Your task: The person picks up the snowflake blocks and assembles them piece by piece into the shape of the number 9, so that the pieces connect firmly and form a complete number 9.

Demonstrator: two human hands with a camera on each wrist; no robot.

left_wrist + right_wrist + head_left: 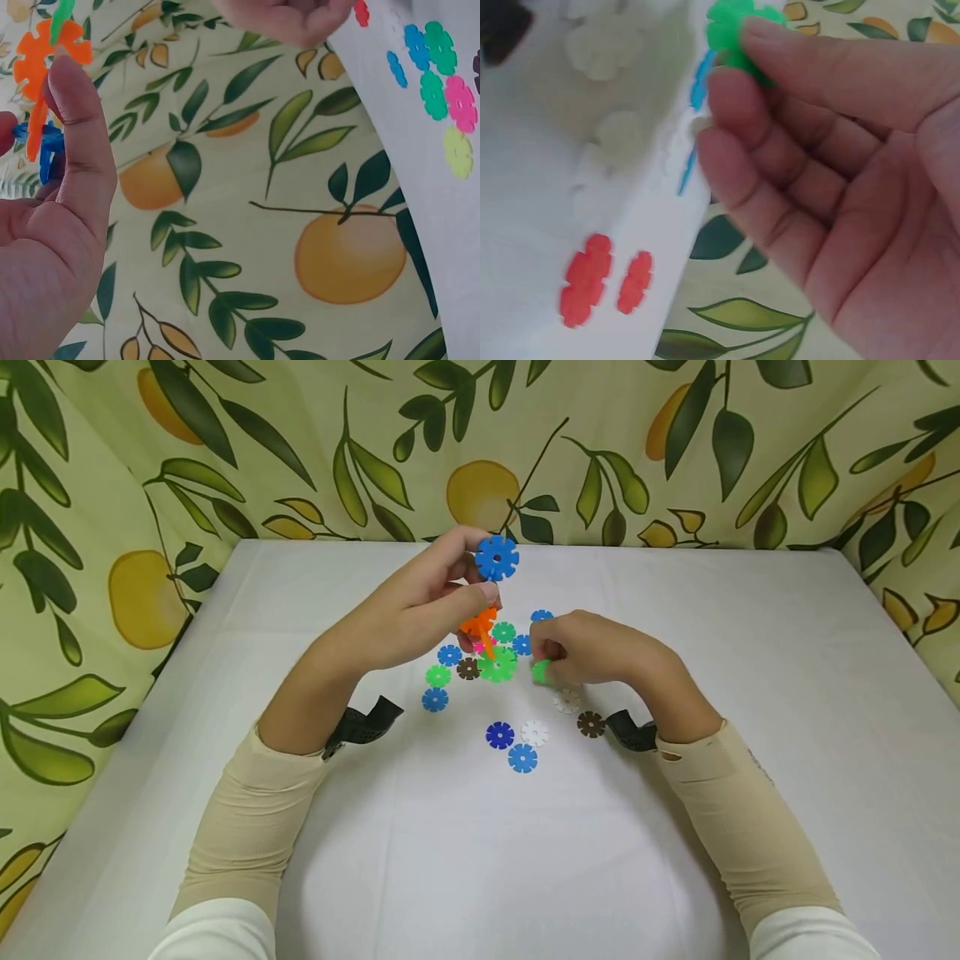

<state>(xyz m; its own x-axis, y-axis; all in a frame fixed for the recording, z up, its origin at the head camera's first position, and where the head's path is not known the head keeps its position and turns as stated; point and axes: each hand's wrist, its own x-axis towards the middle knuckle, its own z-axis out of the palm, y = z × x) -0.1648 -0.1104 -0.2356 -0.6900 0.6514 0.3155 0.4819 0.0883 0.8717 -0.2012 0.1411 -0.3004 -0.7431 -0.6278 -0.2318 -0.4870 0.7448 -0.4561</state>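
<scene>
My left hand (420, 614), raised over the table, pinches a joined cluster of notched plastic discs between thumb and fingers. A blue disc (507, 560) stands at its top. Orange discs (37, 64) are in the middle, and a larger-looking green disc (498, 670) hangs at the lower end. Part of the cluster is hidden by the fingers. To the right, my right hand (607, 647) holds a single green disc (727, 34) between thumb and forefinger, low over the loose pieces.
Several loose discs lie on the white table (420, 860), among them a brown disc (591, 724), a dark blue disc (499, 736) and a white disc (534, 733). A leaf-and-fruit patterned cloth (285, 410) hangs behind. Black wrist mounts (372, 720) jut inward from both arms.
</scene>
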